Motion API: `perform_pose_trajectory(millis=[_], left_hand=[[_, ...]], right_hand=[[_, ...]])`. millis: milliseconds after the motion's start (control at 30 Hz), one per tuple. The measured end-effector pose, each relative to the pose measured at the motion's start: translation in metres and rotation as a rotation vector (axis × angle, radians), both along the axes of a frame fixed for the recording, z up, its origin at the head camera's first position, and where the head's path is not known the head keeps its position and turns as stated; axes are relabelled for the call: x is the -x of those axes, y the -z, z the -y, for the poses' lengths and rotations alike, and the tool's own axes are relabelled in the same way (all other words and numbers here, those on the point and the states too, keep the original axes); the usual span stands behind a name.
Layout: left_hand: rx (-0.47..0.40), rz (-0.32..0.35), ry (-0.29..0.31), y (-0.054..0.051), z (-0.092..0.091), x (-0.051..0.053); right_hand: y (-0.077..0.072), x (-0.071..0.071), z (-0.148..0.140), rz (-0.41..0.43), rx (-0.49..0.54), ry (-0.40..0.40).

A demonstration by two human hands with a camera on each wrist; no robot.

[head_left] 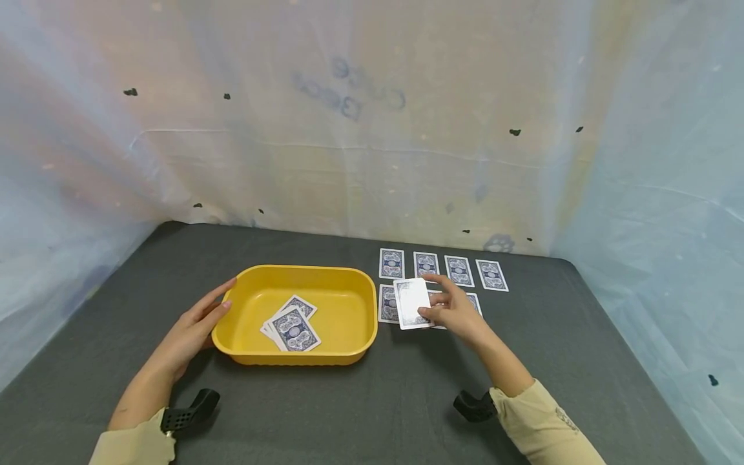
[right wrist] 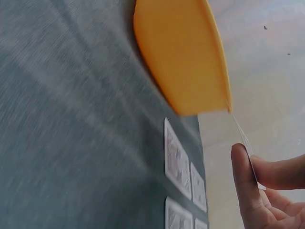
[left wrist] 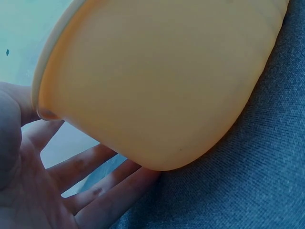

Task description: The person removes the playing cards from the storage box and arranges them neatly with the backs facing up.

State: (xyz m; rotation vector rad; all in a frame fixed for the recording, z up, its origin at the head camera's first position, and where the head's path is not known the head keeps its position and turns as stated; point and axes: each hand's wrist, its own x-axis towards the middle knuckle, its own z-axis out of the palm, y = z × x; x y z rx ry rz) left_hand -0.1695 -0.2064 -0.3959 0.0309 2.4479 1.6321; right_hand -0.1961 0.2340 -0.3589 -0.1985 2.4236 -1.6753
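A yellow plastic tray (head_left: pixel 345 310) stands left of the middle, with several patterned playing cards (head_left: pixel 294 330) lying overlapped inside it. My left hand (head_left: pixel 188 332) grips its left end, thumb at the rim; in the left wrist view the fingers reach behind the outer wall (left wrist: pixel 157 86). To the right of the tray, my right hand (head_left: pixel 456 311) pinches a playing card (head_left: pixel 411 303) between thumb and fingers, raised above the table. Glare whitens much of that card; the right wrist view shows it edge-on. Below it lies a row of cards (head_left: pixel 387 305), partly hidden by this hand.
Behind that row is another row of cards (head_left: pixel 426 264), backs up with gaps between them. Dark grey cloth (head_left: pixel 325 413) covers the table. Plastic sheeting (head_left: pixel 360 161) hangs along the back and both sides. Each wrist wears a black band (head_left: pixel 188 413).
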Motion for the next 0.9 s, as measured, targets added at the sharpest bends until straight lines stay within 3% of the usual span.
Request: perform_pose_trajectory(millis=[500, 900], left_hand=[[0.023, 0.006, -0.007, 0.003, 0.001, 0.002], [0.018, 0.008, -0.003, 0.003, 0.001, 0.002]], right_hand=[[0.015, -0.004, -0.047, 0.003, -0.093, 0.116], [0.019, -0.006, -0.084, 0.008, -0.252, 0.187]])
